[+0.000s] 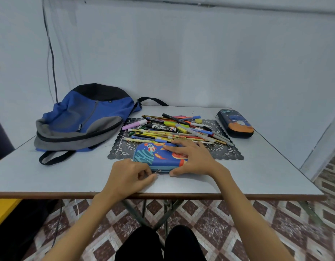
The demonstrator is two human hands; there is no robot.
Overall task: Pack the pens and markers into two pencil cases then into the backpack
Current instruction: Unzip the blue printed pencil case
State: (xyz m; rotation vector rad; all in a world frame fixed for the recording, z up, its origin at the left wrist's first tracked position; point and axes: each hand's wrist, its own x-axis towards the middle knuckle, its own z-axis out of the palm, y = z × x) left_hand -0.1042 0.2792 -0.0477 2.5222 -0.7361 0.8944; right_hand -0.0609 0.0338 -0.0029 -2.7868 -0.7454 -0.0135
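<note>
Table (257, 176) — grey, brown-edged — carries backpack (83, 117) and pens (178, 129) above patterned floor tiles (228, 223).

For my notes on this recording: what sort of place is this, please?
Probably a plain room in a home, though I cannot be sure: a folding table stands against a bare pale wall, over patterned floor tiles.

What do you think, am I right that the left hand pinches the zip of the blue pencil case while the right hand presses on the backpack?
Not quite. The right hand presses on the blue pencil case itself, not the backpack, which lies untouched further left. The left hand does pinch the zip, as the head view shows.
</note>
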